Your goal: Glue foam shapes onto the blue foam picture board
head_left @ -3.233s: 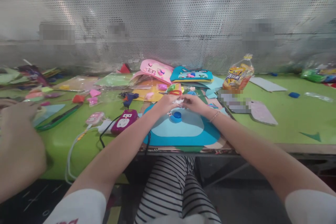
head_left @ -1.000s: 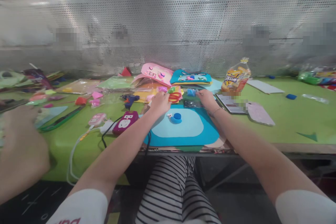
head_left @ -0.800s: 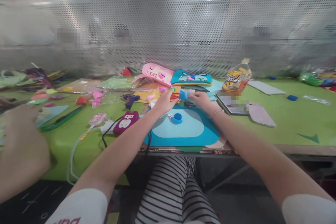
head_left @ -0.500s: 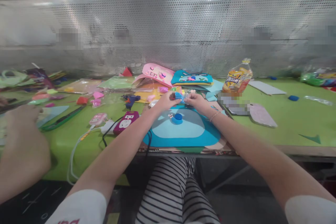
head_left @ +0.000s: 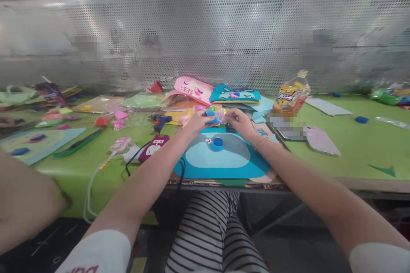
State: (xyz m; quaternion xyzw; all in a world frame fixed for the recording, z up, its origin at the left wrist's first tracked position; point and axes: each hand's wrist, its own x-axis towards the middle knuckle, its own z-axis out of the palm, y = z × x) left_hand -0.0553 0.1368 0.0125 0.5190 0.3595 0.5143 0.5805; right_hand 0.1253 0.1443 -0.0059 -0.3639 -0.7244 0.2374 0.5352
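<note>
My left hand point(head_left: 197, 123) is closed around a blue lump of soft clay point(head_left: 212, 115), which sits in a clear plastic wrapper point(head_left: 221, 115). Fingers of my right hand point(head_left: 239, 123) are pinched at the wrapper's right side. Both hands are above the far edge of a blue foam sheet point(head_left: 192, 166) with a rounded light-blue panel point(head_left: 224, 158). On that panel lies a small blue snail-like figure point(head_left: 215, 143) with a darker round shell and a whitish head end.
Left of the sheet are a purple power bank point(head_left: 156, 147) with cables, a glue gun point(head_left: 160, 121) and a green cutter point(head_left: 80, 141). A snack bag point(head_left: 291, 94) and a phone case point(head_left: 322, 140) stand right. Decorated pouches point(head_left: 236, 94) lie behind. Another person's arm point(head_left: 28, 196) reaches in from the left.
My hands have drawn slightly apart, and the blue clay now shows more by my left fingers. At the left, the other person's hand has moved away, uncovering a decorated sheet.
</note>
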